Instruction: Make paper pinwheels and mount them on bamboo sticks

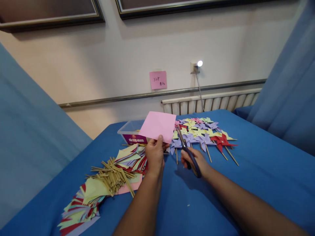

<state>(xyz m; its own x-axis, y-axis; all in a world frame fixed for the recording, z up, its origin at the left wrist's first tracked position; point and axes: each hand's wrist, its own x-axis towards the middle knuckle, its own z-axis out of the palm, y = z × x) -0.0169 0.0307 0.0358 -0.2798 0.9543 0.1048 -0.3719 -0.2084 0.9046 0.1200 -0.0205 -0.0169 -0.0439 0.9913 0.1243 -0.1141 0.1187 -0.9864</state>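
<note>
My left hand (154, 154) pinches the lower edge of a pink square of paper (157, 126) and holds it up above the blue table (258, 170). My right hand (194, 160) grips blue-handled scissors (188, 153). Their blades point up and left toward the paper's right lower corner. A spread of finished paper pinwheels (204, 132) on wooden sticks, in yellow, purple, pink and red, lies just behind the scissors.
A clear plastic box (130, 132) stands behind the paper. Cut coloured paper pieces (81, 203) and a heap of short wooden sticks (113, 175) lie to the left. Blue curtains hang on both sides. A radiator (211, 103) and a pink note (157, 80) are on the wall.
</note>
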